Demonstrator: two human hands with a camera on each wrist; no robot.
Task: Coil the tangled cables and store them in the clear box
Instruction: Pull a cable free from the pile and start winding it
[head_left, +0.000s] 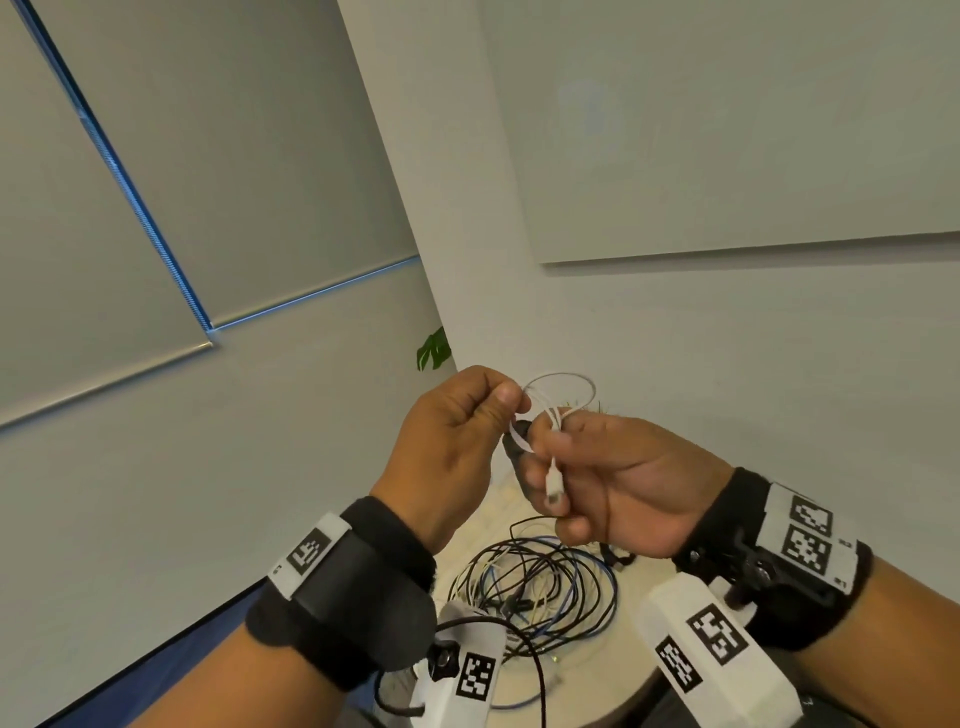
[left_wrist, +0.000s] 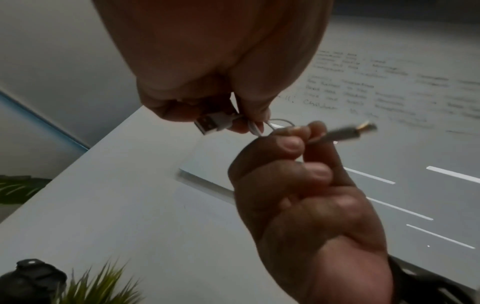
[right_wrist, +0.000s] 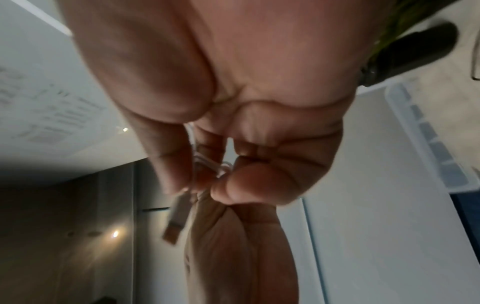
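I hold a thin white cable (head_left: 561, 378) up in front of me, wound into a small loop between both hands. My left hand (head_left: 511, 402) pinches one side of the loop; in the left wrist view its fingers also grip the cable's USB plug (left_wrist: 210, 123). My right hand (head_left: 550, 441) pinches the other side, and the cable's second plug (head_left: 555, 488) hangs below its fingers. That plug (right_wrist: 176, 216) also dangles in the right wrist view. A clear plastic box (right_wrist: 439, 142) shows only as a rim at the right edge there.
Below my hands a tangle of black, blue and white cables (head_left: 545, 587) lies on a round pale table (head_left: 592, 670). A whiteboard (head_left: 727, 130) hangs on the wall ahead. A small grass plant (left_wrist: 98, 286) and a black object (left_wrist: 31, 281) stand nearby.
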